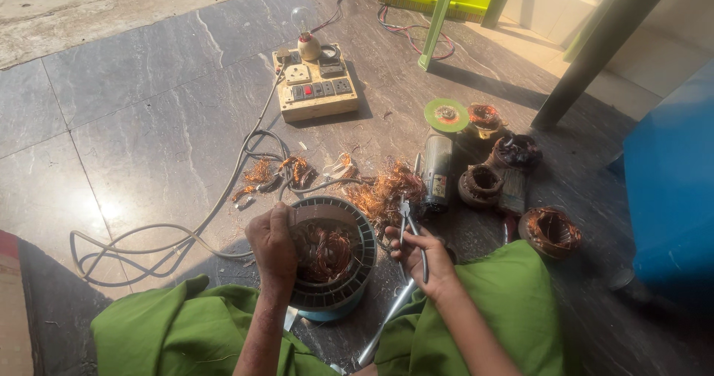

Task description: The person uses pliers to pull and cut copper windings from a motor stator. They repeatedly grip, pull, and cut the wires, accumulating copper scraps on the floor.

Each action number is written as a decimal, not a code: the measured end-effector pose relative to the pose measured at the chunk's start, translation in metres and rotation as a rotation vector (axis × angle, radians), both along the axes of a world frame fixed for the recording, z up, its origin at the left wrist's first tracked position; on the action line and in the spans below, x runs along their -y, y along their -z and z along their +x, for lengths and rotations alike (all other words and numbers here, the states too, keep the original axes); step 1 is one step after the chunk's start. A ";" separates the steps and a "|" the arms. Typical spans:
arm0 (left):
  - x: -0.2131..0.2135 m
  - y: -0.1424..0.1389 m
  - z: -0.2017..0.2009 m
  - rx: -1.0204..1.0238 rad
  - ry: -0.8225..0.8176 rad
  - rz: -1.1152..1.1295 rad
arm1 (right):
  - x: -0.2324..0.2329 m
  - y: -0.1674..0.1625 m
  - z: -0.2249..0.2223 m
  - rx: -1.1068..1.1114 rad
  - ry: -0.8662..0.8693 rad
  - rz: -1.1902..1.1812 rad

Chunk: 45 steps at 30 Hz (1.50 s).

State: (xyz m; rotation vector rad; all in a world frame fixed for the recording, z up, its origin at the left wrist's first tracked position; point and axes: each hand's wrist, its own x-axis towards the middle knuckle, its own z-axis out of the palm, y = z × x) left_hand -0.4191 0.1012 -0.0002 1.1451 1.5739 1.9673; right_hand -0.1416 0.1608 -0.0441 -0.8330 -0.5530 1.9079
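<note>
Stator core — a round, ribbed grey metal motor stator with tangled copper windings inside (332,253) — sits on the dark stone floor right between the person's knees, open end facing up, so its axis runs straight up toward the camera. Left hand (273,243) is clamped over the left rim, fingers curled down into the bore and touching the copper. Right hand (422,255) is just beside the right rim, closed around the handles of a pair of slim steel pliers (411,235), whose nose points away from the body, up past the far edge of the core — not in the windings at this point. So the left hand is the one actually on the stator; the right is close but apart from it.

Around it: a loose heap of pulled copper wire (383,191) just beyond the core, a wooden switchboard with sockets and a bulb (315,84) further out, its pale cable (167,238) looping across the floor on the left, a small silver cylindrical capacitor (436,169), and a few other wound coils (551,232) off to the right. A steel rod (387,322) lies between the green-clad legs.
</note>
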 end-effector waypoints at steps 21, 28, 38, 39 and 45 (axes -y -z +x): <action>-0.002 0.008 -0.006 -0.050 0.001 0.032 | 0.040 -0.043 -0.016 -0.421 -0.278 0.022; 0.001 0.003 -0.005 -0.086 -0.003 0.037 | 0.070 -0.056 -0.014 -0.465 -0.251 -0.008; 0.013 -0.013 0.002 -0.224 0.020 0.169 | 0.093 -0.065 -0.015 0.035 -0.200 0.193; 0.014 -0.015 0.001 -0.220 0.028 0.160 | 0.095 -0.066 -0.016 0.158 -0.196 0.245; 0.023 -0.028 -0.004 -0.219 0.082 0.120 | 0.129 -0.087 0.001 0.361 -0.287 0.457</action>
